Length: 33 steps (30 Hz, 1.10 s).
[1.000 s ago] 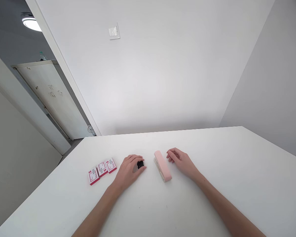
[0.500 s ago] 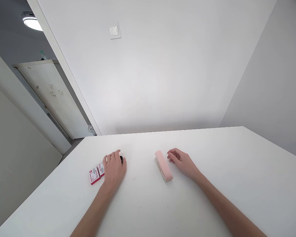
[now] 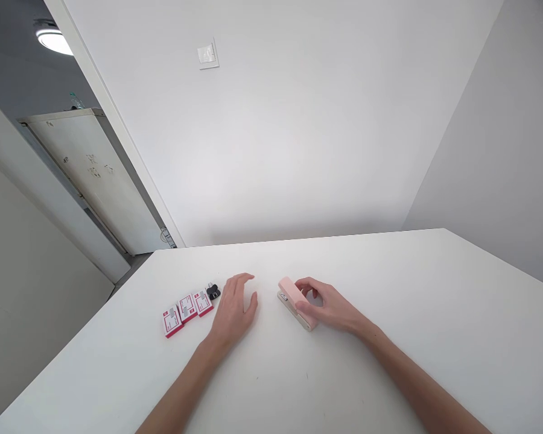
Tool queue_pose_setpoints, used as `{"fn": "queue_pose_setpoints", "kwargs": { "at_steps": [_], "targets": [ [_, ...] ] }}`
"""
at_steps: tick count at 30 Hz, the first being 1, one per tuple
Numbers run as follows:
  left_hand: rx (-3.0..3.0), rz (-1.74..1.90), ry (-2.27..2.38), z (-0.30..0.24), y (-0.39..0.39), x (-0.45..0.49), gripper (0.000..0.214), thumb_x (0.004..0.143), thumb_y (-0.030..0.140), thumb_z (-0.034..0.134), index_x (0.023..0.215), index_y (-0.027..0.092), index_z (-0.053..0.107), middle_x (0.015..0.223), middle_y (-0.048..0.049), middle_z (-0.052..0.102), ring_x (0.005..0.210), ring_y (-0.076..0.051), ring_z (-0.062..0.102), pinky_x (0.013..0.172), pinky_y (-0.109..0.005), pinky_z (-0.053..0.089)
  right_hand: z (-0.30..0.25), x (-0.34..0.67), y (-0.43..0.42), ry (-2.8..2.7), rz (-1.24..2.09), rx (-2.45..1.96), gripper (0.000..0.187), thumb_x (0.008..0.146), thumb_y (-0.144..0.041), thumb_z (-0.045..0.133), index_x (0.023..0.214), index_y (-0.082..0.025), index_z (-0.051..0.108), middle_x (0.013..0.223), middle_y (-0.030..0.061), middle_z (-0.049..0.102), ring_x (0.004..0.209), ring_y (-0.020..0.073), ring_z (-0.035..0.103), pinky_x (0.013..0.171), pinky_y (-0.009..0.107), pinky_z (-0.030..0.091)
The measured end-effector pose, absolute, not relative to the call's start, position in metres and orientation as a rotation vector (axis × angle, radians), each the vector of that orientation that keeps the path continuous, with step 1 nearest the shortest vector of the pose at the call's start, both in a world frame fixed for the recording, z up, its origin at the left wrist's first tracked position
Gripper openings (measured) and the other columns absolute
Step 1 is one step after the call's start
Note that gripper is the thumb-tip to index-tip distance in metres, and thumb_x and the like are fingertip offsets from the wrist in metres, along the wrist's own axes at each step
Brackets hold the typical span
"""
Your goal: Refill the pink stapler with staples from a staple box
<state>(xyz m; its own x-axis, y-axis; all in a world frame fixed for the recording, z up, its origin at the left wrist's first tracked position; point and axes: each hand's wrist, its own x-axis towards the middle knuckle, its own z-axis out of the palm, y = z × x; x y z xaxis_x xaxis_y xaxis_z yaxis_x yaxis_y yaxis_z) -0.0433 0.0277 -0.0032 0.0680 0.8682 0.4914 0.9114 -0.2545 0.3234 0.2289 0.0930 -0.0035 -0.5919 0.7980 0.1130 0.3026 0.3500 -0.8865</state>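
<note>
My right hand [image 3: 326, 304] is wrapped round the near end of a pink stapler [image 3: 290, 295] on the white table [image 3: 389, 337], thumb on its left side and fingers over the top. My left hand [image 3: 236, 307] hovers flat and open just above the table, to the left of the stapler, holding nothing. A small black clip [image 3: 213, 292] lies on the table left of that hand, next to a row of three red and white small boxes [image 3: 187, 308].
The table's far edge meets a white wall with a light switch [image 3: 207, 55]. On the left, an open doorway [image 3: 63, 181] shows a pale door and a ceiling lamp. The table's left edge runs diagonally near the boxes.
My left hand carried the black clip left, set it beside the boxes, let go and moved back right. My right hand moved onto the stapler and closed on it.
</note>
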Motion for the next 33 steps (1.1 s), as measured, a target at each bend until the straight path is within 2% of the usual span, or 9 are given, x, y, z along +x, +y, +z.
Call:
{"fn": "queue_pose_setpoints", "kwargs": {
  "at_steps": [3,7,11,15,23,28,33],
  "targets": [
    [-2.424,-0.924,-1.844,-0.001,0.024,-0.032,0.026,0.101,0.029,0.048,0.125,0.026,0.057,0.128,-0.0067,0.063,0.125,-0.025,0.055,0.105,-0.045,0.047,-0.001,0.228,0.090,-2.127,1.214,-0.908,0.042,0.088,-0.047,0.067,0.126,-0.030,0.063,0.123,0.0044,0.068,0.103,0.0253,0.062,0.085,0.038,0.050],
    [-2.542,-0.951,-1.866,0.003,0.023,-0.024,0.023,0.099,0.034,0.055,0.120,0.027,0.064,0.122,-0.0042,0.069,0.121,-0.025,0.057,0.105,-0.044,0.046,-0.002,0.224,0.089,-2.153,1.223,-0.844,0.028,0.091,-0.034,0.061,0.119,-0.030,0.066,0.114,0.0029,0.071,0.095,0.0238,0.064,0.077,0.036,0.051],
    [-2.680,-1.046,-1.870,0.006,0.023,-0.017,0.023,0.097,0.038,0.060,0.117,0.029,0.069,0.116,-0.0024,0.072,0.118,-0.023,0.059,0.106,-0.042,0.045,-0.005,0.222,0.089,-2.143,1.189,-0.812,0.025,0.093,-0.036,0.060,0.117,-0.030,0.067,0.114,0.0034,0.071,0.098,0.0245,0.065,0.080,0.037,0.051],
    [-2.678,-1.135,-2.012,0.008,0.022,-0.013,0.021,0.096,0.041,0.062,0.112,0.031,0.072,0.109,-0.0003,0.074,0.108,-0.022,0.063,0.097,-0.038,0.049,-0.011,0.218,0.087,-2.147,1.124,-0.820,0.025,0.095,-0.039,0.060,0.118,-0.030,0.064,0.116,0.0039,0.069,0.101,0.0251,0.064,0.083,0.039,0.052],
    [-2.585,-1.193,-2.149,0.007,0.022,-0.011,0.015,0.092,0.040,0.066,0.100,0.029,0.073,0.093,0.0014,0.072,0.091,-0.019,0.064,0.081,-0.032,0.047,-0.019,0.209,0.082,-2.224,0.856,-0.875,0.019,0.097,-0.037,0.058,0.116,-0.032,0.059,0.115,0.0051,0.065,0.105,0.0277,0.059,0.086,0.044,0.051],
    [-2.556,-1.156,-2.222,0.006,0.022,-0.010,0.020,0.094,0.043,0.060,0.094,0.026,0.071,0.086,0.0007,0.069,0.078,-0.017,0.058,0.067,-0.029,0.043,-0.014,0.208,0.079,-2.216,0.945,-0.865,0.013,0.099,-0.035,0.055,0.111,-0.031,0.057,0.111,0.0045,0.064,0.099,0.0257,0.059,0.084,0.042,0.051],
    [-2.605,-1.142,-2.222,0.004,0.022,-0.010,0.026,0.093,0.045,0.061,0.082,0.022,0.062,0.079,0.0013,0.063,0.068,-0.014,0.050,0.062,-0.027,0.038,-0.012,0.208,0.078,-2.167,1.065,-0.834,0.012,0.099,-0.036,0.054,0.109,-0.030,0.058,0.108,0.0036,0.062,0.097,0.0240,0.057,0.081,0.039,0.049]
  ]
}}
